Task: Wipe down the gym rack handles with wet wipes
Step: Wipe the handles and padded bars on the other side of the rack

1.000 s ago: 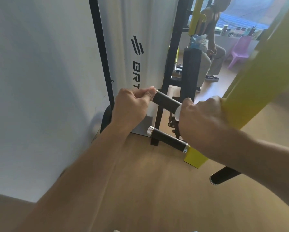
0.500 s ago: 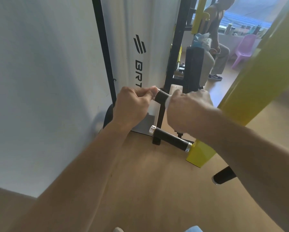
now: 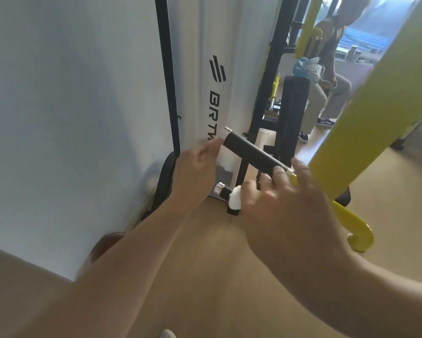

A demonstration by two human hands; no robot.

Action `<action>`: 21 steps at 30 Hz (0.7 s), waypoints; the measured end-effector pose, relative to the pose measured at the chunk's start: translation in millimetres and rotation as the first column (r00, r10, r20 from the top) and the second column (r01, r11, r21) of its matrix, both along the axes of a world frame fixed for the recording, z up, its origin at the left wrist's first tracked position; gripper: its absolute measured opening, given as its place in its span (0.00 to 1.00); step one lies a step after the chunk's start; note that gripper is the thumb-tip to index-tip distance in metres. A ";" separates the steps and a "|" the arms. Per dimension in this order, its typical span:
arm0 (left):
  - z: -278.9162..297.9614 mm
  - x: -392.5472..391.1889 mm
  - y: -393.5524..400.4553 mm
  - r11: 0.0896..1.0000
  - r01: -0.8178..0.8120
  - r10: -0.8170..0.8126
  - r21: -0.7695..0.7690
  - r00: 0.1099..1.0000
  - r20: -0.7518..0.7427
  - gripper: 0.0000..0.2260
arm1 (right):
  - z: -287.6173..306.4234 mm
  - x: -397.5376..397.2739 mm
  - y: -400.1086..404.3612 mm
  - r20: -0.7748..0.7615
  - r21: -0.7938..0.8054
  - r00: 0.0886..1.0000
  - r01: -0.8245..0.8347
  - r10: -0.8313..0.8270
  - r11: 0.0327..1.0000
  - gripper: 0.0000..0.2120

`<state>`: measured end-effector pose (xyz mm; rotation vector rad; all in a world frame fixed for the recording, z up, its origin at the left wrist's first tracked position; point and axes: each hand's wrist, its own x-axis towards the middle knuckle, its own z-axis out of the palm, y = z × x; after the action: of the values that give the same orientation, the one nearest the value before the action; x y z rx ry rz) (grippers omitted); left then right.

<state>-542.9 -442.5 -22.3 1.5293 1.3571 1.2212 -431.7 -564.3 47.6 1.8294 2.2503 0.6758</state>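
Note:
Two black foam handles with silver end caps stick out from the rack. The upper handle is bare along its whole length. My left hand sits just left of its end cap, fingers loosely extended and holding nothing. My right hand grips a bunched white wet wipe and presses it against the lower handle. Only that handle's silver cap and a short black stub show; the wipe and my hand hide the remainder.
A thick yellow machine arm slants down on the right, ending in a curved yellow foot. A white weight-stack cover and a black post stand behind. A black pad and a seated person are farther back.
My right hand has left the upper handle and dropped with the wipe onto the lower handle. My left hand has let go of the upper handle's end and slid slightly down-left.

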 end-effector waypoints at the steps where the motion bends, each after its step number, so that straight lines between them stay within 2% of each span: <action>1: -7.8 -5.4 -2.7 0.999 -0.010 0.010 -0.044 1.000 0.000 0.18 | -5.7 -3.4 -1.5 -0.094 0.023 0.993 -0.075 0.077 0.997 0.27; 3: -20.9 -17.3 -15.0 0.991 -0.052 0.058 -0.119 0.997 0.048 0.17 | -9.7 -12.8 -0.6 -0.324 0.069 0.928 -0.173 0.186 0.983 0.10; 6: -33.1 -37.8 -42.3 0.983 -0.104 0.125 -0.154 0.983 0.136 0.15 | -18.8 -21.0 7.4 -0.651 -0.027 0.747 -0.199 0.134 0.980 0.11; 8: -38.2 -50.9 -58.5 0.981 -0.063 0.107 -0.184 0.966 0.236 0.20 | -29.9 -24.1 14.8 -0.844 -0.135 0.536 -0.189 -0.013 0.973 0.10; 10: -38.2 -58.1 -72.3 0.979 0.041 0.032 -0.202 0.938 0.344 0.26 | -41.8 -24.3 22.9 -0.967 -0.169 0.222 -0.178 -0.128 0.969 0.11; 11: -37.6 -59.7 -77.7 0.978 0.067 0.010 -0.197 0.931 0.366 0.26 | -45.8 -24.7 26.6 -0.978 -0.190 0.118 -0.175 -0.171 0.966 0.10; 14: -33.5 -59.4 -90.0 0.988 0.003 0.053 -0.153 0.929 0.366 0.17 | -53.8 -26.2 31.8 -0.953 -0.286 -0.020 -0.279 -0.303 0.917 0.14; 17: -33.2 -60.9 -97.5 0.990 -0.046 0.093 -0.133 0.920 0.379 0.14 | -50.1 -25.6 29.7 -0.865 -0.329 -0.251 -0.370 -0.434 0.869 0.19; 21: -28.9 -57.8 -102.6 0.985 -0.065 0.125 -0.160 0.907 0.401 0.09 | -53.4 -22.2 31.8 -0.742 -0.396 -0.436 -0.328 -0.509 0.858 0.21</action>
<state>-600.8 -545.1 -51.2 1.0402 1.2155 1.3812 -453.9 -532.6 -5.8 2.3452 1.8560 -2.6746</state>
